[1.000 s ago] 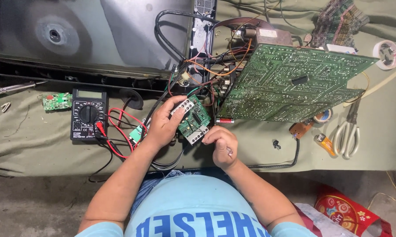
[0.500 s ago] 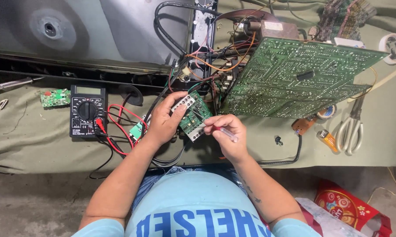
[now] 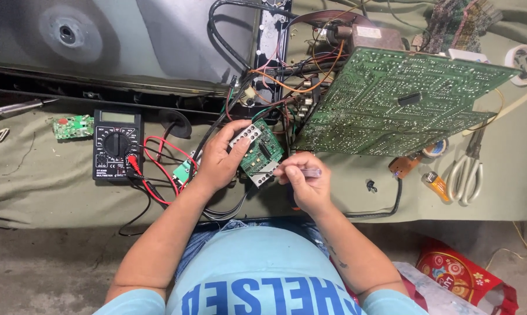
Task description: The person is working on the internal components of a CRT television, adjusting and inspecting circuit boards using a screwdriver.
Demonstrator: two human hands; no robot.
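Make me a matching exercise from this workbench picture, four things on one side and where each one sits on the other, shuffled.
Things:
1. small green circuit board
2. black multimeter
3. scissors
4. roll of tape

Places:
A. far right corner of the cloth
B. held in the left hand
C. left of the hands, red leads attached
D. right side, beside an orange lighter

Pairs: 1-B, 2-C, 3-D, 4-A

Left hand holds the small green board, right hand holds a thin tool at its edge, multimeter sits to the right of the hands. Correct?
Not quite. The head view shows the black multimeter to the left of the hands, not the right, with its red and black leads trailing toward them. The rest stands: the left hand holds the small green board, and the right hand holds a thin tool at its edge.
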